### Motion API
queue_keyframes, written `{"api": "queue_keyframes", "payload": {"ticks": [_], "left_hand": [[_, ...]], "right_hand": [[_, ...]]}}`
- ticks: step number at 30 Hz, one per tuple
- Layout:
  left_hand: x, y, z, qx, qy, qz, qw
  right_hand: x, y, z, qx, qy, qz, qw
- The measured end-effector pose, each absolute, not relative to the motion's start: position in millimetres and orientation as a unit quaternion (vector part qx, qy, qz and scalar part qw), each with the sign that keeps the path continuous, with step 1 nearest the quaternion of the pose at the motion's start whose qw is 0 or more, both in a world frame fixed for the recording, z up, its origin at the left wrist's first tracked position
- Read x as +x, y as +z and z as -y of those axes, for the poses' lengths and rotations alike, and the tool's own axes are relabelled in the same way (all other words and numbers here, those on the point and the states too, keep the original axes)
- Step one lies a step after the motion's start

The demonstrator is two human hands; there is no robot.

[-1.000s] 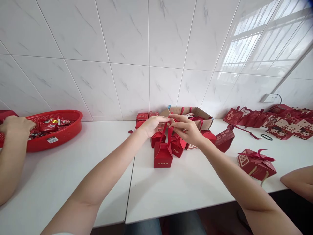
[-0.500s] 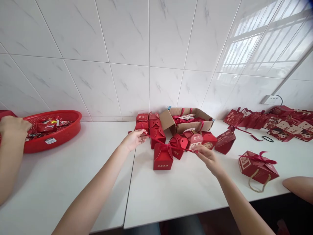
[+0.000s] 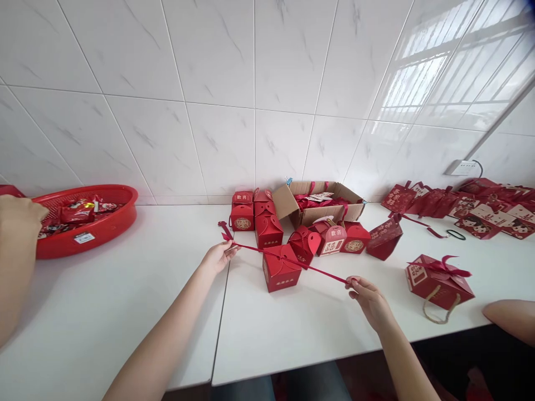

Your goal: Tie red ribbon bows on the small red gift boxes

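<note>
A dark red ribbon (image 3: 326,273) stretches taut across the top of a small red gift box (image 3: 282,278) on the white table. My left hand (image 3: 218,256) pinches one end, left of the box, with a loose tail of ribbon sticking up past the fingers. To the box's right, my right hand (image 3: 370,298) is closed on the other end. The box stands upright, its petal-shaped flaps folded together on top. Right behind it is another red box with rounded flaps (image 3: 304,245); further boxes (image 3: 268,231) stand close by.
An open cardboard box (image 3: 330,214) of ribbons stands against the wall. On the left, another person's arm (image 3: 16,262) reaches by a red basket (image 3: 108,234) of wrapped sweets. To the right are a ribbon-tied box (image 3: 441,281), several red boxes (image 3: 480,228) and another person's elbow (image 3: 510,320).
My hands have moved down and farther apart, drawing the ribbon out straight over the box. The box has turned slightly.
</note>
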State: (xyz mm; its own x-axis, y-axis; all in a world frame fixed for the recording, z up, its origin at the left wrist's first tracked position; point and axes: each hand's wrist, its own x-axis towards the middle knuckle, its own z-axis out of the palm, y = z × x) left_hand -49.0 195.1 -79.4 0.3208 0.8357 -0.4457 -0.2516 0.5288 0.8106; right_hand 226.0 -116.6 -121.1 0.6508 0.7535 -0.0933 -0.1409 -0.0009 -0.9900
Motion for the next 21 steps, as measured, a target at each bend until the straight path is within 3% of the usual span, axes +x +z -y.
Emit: {"api": "queue_keyframes", "payload": {"ticks": [13,16,21], "left_hand": [[-50.1,-72.7,-193.5,0.427,0.401,-0.467,0.662],[-50.6,-71.1,-189.6,0.486,0.424,-0.49,0.585],[-44.0,-58.6,-159.9,0.65,0.456,-0.443,0.416]], "right_hand": [[226.6,-113.2,111.2,-0.618,0.322,0.213,0.685],[228.4,-115.8,106.4,-0.655,0.258,0.2,0.681],[220.2,-103.7,86.6,-0.718,0.056,0.216,0.659]]}}
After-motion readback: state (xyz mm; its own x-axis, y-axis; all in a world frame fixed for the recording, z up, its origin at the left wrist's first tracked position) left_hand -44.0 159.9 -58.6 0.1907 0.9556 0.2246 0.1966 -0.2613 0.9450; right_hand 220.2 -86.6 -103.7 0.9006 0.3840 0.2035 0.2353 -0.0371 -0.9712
